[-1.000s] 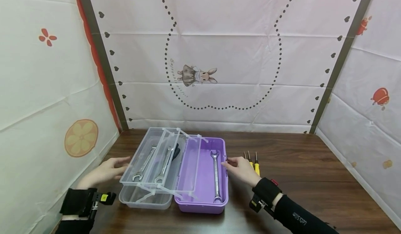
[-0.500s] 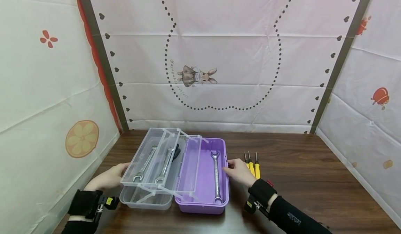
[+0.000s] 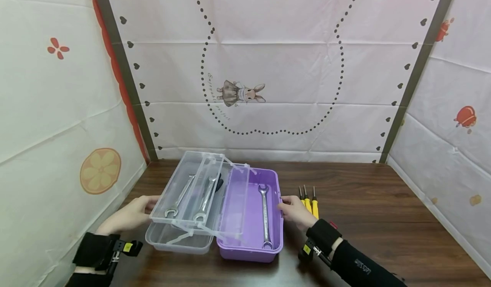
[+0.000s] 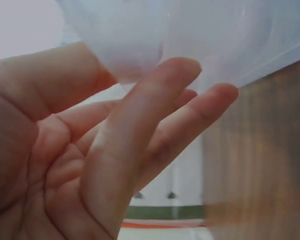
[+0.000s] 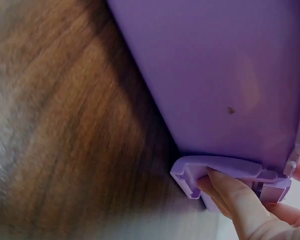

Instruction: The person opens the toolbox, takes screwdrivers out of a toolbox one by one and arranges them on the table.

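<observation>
A toolbox stands unfolded: its purple base holds a combination wrench. Clear plastic trays stand over it on folding arms, above the clear lid lying open at left. Two more wrenches and a dark-handled tool show in or through the clear plastic. My left hand holds the left tray's edge; in the left wrist view its fingers lie against the clear plastic. My right hand grips the base's right side, with fingers at the purple latch.
Several yellow-handled screwdrivers lie behind my right hand. Brown wooden table extends to the right. Printed cloth walls enclose the back and both sides.
My left hand has come to the left tray's edge, and the tray has risen and shifted slightly right. The base has shifted slightly right too, my right hand staying on its side.
</observation>
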The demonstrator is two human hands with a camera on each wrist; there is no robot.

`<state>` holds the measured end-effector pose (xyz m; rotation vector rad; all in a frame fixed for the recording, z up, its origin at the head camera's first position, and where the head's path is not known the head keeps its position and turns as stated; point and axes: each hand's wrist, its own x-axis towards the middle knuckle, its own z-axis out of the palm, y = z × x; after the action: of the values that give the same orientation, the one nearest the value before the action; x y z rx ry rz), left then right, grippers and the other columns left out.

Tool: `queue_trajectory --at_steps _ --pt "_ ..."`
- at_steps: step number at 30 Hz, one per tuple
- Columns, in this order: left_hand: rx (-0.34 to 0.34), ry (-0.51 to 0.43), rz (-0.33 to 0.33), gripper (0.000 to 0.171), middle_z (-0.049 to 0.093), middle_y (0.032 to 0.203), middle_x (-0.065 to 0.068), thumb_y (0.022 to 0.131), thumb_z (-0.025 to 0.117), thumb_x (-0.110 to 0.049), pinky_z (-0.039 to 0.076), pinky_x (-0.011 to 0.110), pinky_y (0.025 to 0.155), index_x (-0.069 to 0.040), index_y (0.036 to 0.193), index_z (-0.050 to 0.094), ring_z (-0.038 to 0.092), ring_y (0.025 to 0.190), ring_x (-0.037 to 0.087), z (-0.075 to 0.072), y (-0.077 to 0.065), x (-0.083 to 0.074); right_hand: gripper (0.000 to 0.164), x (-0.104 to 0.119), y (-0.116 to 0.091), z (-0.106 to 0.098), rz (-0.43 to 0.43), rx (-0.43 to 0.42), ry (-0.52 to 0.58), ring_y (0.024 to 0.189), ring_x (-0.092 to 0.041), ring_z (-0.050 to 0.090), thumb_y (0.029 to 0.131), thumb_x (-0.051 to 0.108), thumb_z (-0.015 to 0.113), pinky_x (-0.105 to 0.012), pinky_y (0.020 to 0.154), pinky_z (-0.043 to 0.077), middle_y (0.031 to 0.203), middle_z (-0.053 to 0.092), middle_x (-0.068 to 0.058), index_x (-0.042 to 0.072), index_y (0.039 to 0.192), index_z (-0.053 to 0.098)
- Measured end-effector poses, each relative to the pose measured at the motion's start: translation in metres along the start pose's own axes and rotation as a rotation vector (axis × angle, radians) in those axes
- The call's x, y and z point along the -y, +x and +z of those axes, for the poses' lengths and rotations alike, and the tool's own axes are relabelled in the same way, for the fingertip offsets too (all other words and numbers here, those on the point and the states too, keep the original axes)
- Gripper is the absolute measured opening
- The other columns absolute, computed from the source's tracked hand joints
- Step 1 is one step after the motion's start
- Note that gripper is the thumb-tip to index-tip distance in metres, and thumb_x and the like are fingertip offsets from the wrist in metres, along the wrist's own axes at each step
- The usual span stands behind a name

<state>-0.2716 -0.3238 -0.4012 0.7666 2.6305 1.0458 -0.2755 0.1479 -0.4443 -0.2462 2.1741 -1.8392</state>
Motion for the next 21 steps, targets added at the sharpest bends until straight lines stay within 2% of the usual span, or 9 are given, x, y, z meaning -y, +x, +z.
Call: queue_trajectory --at_steps 3,8,12,21 --pt "-0.009 -0.026 0.019 0.065 0.067 0.117 0.03 0.091 0.067 -0.008 0.057 0.022 0.071 0.022 0.14 0.036 0.067 0.093 -0.002 -0.006 0.001 -0.012 0.044 -0.001 -0.001 -0.004 0.016 0.028 0.05 0.101 -0.021 0.067 0.1 0.006 0.043 -0.033 0.086 0.06 0.124 0.058 -0.034 -0.019 0.137 0.043" --pt "-0.002 -0.035 0.03 0.065 0.061 0.126 0.033 0.094 0.065 -0.01 0.057 0.02 0.072 0.02 0.142 0.035 0.063 0.098 -0.006 -0.011 0.001 -0.025 0.045 -0.002 -0.003 -0.008 0.02 0.058 0.074 0.097 -0.016 0.068 0.1 0.005 0.043 -0.029 0.083 0.059 0.12 0.061 -0.03 -0.02 0.137 0.042" --pt "0.002 -0.032 0.027 0.065 0.06 0.128 0.033 0.095 0.065 -0.015 0.057 0.019 0.075 0.019 0.142 0.035 0.061 0.101 -0.008 -0.011 0.0 -0.028 0.044 -0.003 -0.005 -0.009 0.023 0.061 0.077 0.097 -0.016 0.067 0.1 0.005 0.043 -0.03 0.085 0.06 0.121 0.061 -0.031 -0.019 0.137 0.042" --pt "0.004 -0.044 0.028 0.067 0.061 0.126 0.032 0.095 0.065 -0.015 0.057 0.019 0.074 0.02 0.143 0.033 0.063 0.1 -0.005 -0.01 -0.003 -0.03 0.043 -0.002 -0.005 -0.008 0.014 0.052 0.047 0.101 -0.019 0.067 0.102 0.006 0.043 -0.034 0.087 0.059 0.123 0.059 -0.034 -0.018 0.137 0.043"
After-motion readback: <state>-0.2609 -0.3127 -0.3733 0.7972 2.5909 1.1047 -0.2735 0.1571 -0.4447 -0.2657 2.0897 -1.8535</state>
